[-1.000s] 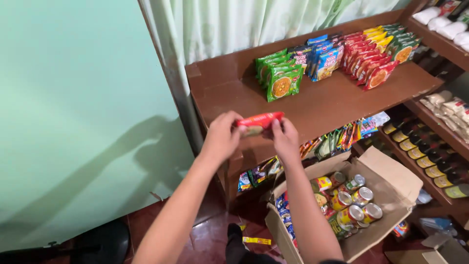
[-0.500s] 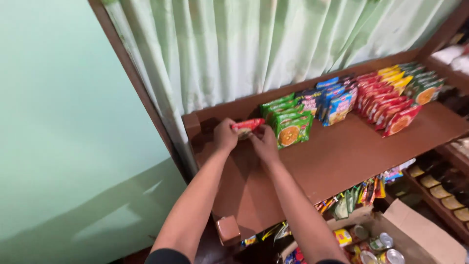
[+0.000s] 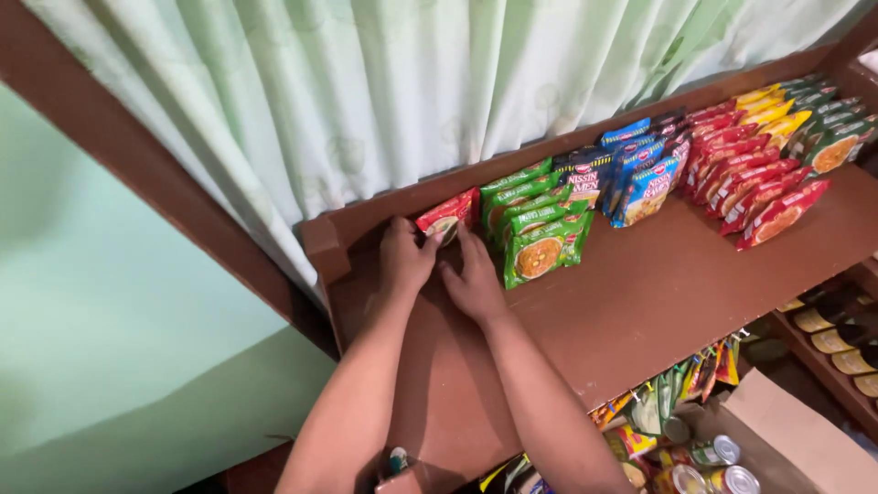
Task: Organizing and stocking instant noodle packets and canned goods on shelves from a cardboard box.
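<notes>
Red pack point(image 3: 448, 216) stands on edge at the back of the shelf point(image 3: 640, 302), leaning on the rear rail, just left of the green packs point(image 3: 535, 229), touching or nearly touching the first of them

Left hand point(image 3: 404, 259) is curled onto the pack's lower left edge, fingers closed narrow on it. Right hand point(image 3: 474, 274) is flat-ish, fingertips pressed to the pack's lower right edge beside the green row. Both hold the pack, neither is spread wide

Handling, my read: flat film pouch, very light, soft wrapper with a brittle block inside. Crinkly film is a bit slick and gives under pressure, so squeezing the face risks cracking the contents. It won't stand alone reliably, needs the rail or a neighbour to lean on

Best hold: pinch the two short sealed edges or cup the long sides, light grip, thumbs off the middle

Blue packs point(image 3: 631, 178) and red rows point(image 3: 759, 183) run further right. Curtain point(image 3: 412, 82) hangs behind the rail. Cans point(image 3: 722, 462) sit in a box below
</notes>
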